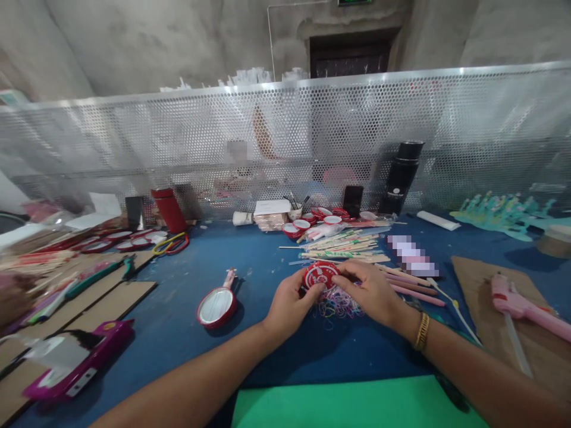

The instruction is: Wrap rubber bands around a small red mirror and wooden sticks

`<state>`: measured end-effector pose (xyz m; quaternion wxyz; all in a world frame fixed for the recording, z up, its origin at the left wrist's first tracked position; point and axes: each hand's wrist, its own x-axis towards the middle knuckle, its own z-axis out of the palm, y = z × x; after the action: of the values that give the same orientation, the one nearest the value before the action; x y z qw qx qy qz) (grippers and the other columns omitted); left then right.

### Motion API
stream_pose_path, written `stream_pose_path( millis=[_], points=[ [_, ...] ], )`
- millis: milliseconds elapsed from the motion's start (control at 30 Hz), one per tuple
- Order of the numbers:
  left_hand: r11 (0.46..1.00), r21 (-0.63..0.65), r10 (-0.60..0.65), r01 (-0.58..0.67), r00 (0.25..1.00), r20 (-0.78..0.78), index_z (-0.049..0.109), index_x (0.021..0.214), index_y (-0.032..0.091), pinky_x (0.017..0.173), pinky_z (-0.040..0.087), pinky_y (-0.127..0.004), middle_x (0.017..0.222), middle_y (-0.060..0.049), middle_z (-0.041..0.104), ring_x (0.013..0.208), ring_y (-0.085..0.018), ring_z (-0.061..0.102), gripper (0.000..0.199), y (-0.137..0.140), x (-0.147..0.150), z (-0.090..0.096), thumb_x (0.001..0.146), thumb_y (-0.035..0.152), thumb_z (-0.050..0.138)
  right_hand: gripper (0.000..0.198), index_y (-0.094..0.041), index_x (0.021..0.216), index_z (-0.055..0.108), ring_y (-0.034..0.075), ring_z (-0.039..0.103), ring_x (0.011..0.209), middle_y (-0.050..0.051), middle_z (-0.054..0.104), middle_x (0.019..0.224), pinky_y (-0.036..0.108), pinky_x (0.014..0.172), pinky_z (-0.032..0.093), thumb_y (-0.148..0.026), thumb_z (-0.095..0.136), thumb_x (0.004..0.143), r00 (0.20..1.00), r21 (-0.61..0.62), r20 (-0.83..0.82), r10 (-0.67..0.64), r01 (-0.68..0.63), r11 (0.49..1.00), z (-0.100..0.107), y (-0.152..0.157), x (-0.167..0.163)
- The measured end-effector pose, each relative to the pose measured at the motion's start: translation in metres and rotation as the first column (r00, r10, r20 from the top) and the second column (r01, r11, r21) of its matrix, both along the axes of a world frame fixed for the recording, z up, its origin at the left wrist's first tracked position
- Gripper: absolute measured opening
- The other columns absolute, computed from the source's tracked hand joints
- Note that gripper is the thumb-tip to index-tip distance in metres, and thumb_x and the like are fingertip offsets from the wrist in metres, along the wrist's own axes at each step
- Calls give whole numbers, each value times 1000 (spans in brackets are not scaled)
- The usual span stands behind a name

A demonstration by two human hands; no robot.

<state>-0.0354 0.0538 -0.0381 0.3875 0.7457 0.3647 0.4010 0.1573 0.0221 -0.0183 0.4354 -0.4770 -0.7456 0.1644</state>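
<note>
Between my two hands is a round red disc with a white printed pattern (320, 274), its printed face turned up toward me. My left hand (291, 300) pinches its left edge with thumb and fingers. On the other side, my right hand (368, 291) grips the right edge, thumb near the front rim. Just beneath and behind the disc lies a tangle of thin coloured loops (339, 304). To the left, a red round piece with a white inside (216, 307) rests on the blue table, a small pink figure (229, 277) attached or touching at its top.
Behind my hands lie several wooden sticks (345, 245) and red cups (297, 227). A pink glue gun (513, 303) rests on cardboard at right. A purple power strip (82, 359) stands at left, a black bottle (401, 178) by the perforated metal screen (200, 142). Green sheet (357, 404) in front.
</note>
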Motion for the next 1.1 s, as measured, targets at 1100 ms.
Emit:
stream_pose_path(
  millis=[1100],
  points=[
    [903, -429, 221, -9, 866, 448, 48, 118, 19, 51, 54, -24, 86, 0, 63, 62, -11, 60, 58, 12, 4, 3, 68, 30, 75, 9, -22, 85, 70, 20, 63, 89, 4, 71, 89, 36, 84, 46, -23, 61, 85, 937, 136, 341, -80, 35, 990, 0, 16, 33]
  ],
)
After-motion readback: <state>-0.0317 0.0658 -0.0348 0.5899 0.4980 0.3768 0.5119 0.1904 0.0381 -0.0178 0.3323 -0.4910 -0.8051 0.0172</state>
